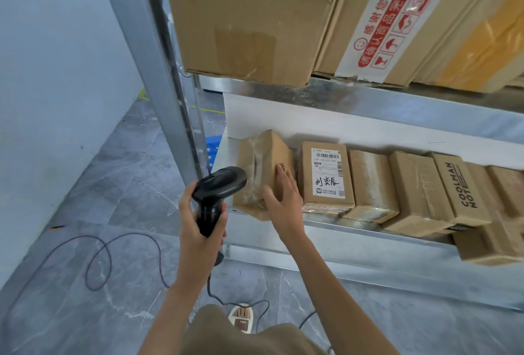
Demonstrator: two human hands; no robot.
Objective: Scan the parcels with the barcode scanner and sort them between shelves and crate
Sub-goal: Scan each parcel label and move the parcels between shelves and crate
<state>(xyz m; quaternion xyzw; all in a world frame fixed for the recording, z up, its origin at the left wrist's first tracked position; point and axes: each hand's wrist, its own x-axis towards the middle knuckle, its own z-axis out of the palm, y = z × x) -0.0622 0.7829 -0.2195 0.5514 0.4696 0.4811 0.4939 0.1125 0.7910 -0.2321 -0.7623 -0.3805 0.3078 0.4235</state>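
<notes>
Scanner point(219, 196) upright in left hand point(198, 221), head toward parcel point(262, 173).

Hidden and cut-off parts
The blue crate point(211, 150) shows only a sliver behind the shelf post point(158, 51); the label point(328, 173) print is too small to read.

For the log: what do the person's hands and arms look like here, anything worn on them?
Both forearms are bare up to the frame edge, with no sleeves showing. The left hand and right hand wear no gloves; no rings, watch or bracelets are visible.
</notes>
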